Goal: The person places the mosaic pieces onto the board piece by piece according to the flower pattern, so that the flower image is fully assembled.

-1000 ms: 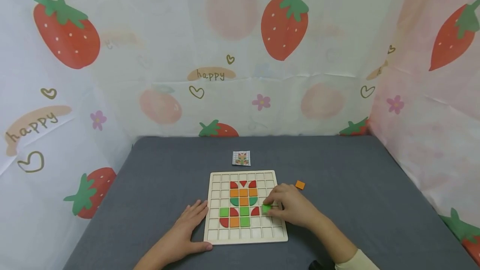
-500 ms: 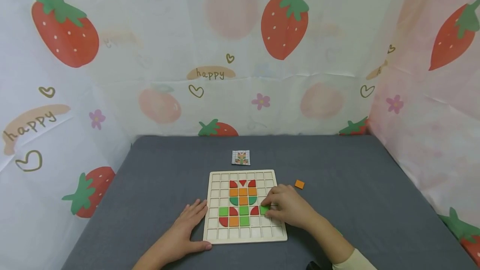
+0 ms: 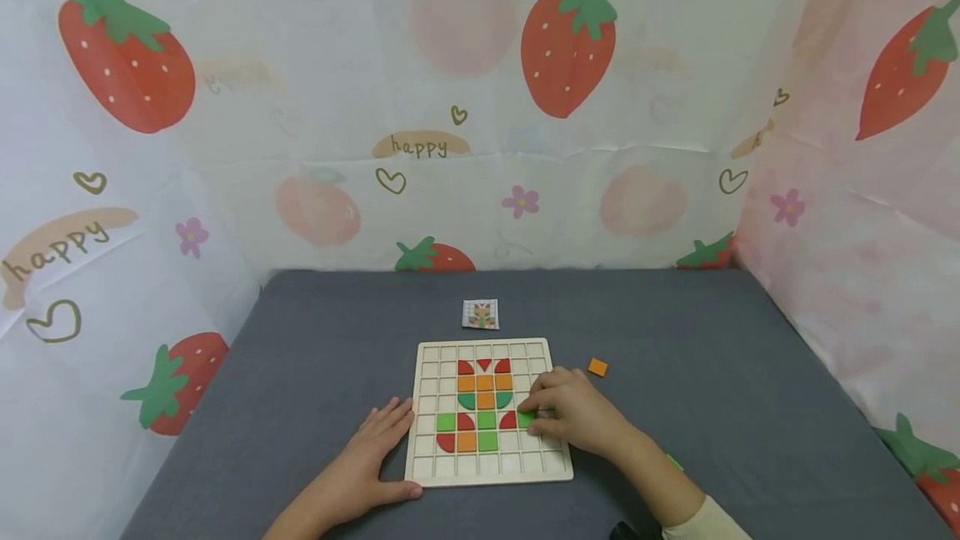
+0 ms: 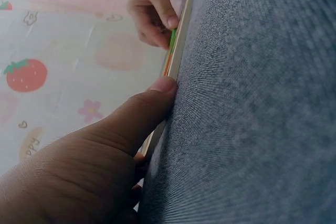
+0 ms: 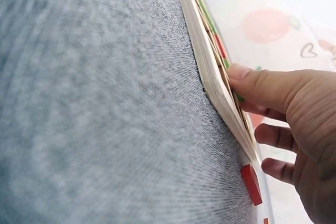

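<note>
A light wooden grid board lies on the grey cloth, with red, orange and green tiles forming a pattern in its cells. My left hand rests along the board's left side, fingers extended, its thumb at the near left corner. At the board's right part, my right hand pinches a light green square tile between thumb and fingers, just right of a red quarter-round tile. In the right wrist view the thumb presses the green tile's edge low against the board; whether it sits fully in a cell I cannot tell.
A small pattern card lies beyond the board. An orange square tile is to the board's right, and a green piece peeks out beside the right forearm. A red block lies near the board in the right wrist view.
My right hand has shifted slightly left with the green tile, closer to the red quarter-round tile. A green piece beside the right forearm has come into view. The left hand stays in place.
</note>
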Action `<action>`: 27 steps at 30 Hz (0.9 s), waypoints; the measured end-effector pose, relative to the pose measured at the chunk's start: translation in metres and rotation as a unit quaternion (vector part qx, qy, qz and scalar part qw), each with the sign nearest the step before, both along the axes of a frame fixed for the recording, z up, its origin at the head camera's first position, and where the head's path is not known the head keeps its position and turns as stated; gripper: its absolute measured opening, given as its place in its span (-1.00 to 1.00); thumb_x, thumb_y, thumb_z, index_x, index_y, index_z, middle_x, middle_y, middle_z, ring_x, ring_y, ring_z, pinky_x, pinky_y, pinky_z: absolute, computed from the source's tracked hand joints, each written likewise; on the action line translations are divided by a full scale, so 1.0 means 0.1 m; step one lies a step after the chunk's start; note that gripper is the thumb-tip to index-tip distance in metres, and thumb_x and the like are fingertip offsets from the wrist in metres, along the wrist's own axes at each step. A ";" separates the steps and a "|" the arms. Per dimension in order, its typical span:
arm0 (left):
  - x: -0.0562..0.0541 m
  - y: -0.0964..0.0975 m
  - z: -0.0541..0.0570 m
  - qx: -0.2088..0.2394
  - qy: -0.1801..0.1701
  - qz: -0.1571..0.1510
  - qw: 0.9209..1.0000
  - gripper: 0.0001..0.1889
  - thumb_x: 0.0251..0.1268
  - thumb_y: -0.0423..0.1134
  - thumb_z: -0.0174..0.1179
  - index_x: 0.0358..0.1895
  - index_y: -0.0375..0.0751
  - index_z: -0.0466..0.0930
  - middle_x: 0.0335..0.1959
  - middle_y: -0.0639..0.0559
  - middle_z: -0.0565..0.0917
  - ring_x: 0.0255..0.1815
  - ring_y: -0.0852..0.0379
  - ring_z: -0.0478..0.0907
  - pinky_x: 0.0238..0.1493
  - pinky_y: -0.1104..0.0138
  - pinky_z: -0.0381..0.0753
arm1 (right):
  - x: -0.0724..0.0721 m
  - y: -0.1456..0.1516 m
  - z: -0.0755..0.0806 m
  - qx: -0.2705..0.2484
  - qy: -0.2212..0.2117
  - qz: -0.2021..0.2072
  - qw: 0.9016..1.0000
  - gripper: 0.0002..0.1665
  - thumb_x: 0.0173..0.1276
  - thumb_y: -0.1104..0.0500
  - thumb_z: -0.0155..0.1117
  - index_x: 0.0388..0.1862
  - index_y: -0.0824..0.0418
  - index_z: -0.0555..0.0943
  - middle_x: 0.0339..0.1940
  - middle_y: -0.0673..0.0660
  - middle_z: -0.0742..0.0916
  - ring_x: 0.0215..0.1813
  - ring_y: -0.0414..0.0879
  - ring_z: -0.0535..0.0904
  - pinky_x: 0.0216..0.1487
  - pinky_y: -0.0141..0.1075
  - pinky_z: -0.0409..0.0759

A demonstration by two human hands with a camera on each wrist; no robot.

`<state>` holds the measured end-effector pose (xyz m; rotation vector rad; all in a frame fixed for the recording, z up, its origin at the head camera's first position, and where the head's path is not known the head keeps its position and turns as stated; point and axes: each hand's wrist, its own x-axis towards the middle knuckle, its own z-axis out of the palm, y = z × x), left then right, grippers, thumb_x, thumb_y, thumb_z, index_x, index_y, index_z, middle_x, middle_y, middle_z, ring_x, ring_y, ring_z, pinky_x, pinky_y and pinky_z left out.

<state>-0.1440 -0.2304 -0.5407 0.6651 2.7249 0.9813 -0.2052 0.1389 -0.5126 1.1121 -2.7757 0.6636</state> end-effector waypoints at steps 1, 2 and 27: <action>0.00 0.00 0.00 0.000 0.001 0.000 1.000 0.19 0.01 0.39 0.43 0.60 -0.29 0.19 0.67 -0.09 0.12 0.70 -0.17 -0.13 0.65 -0.09 -0.21 | 0.00 0.00 0.00 -0.001 0.005 0.003 1.000 -0.69 0.21 -0.05 0.58 -0.06 -0.10 0.83 -0.11 -0.22 0.69 -0.03 -0.25 0.47 0.00 -0.20 0.37; 0.00 0.00 0.00 0.001 0.002 0.000 1.000 0.19 0.01 0.39 0.43 0.60 -0.29 0.19 0.67 -0.09 0.12 0.70 -0.17 -0.13 0.65 -0.09 -0.21 | 0.00 0.00 0.00 -0.001 0.008 0.005 1.000 -0.69 0.20 -0.05 0.58 -0.06 -0.09 0.84 -0.11 -0.21 0.69 -0.04 -0.25 0.47 0.00 -0.20 0.37; -0.01 0.00 -0.01 -0.014 0.001 0.000 1.000 0.19 0.02 0.42 0.40 0.61 -0.25 0.18 0.67 -0.07 0.11 0.70 -0.17 -0.12 0.67 -0.14 -0.18 | -0.03 0.15 0.19 -0.017 -0.053 -0.002 0.998 -0.69 0.32 0.05 0.51 0.04 0.00 0.81 -0.03 -0.16 0.80 -0.02 -0.23 0.54 -0.01 -0.26 0.58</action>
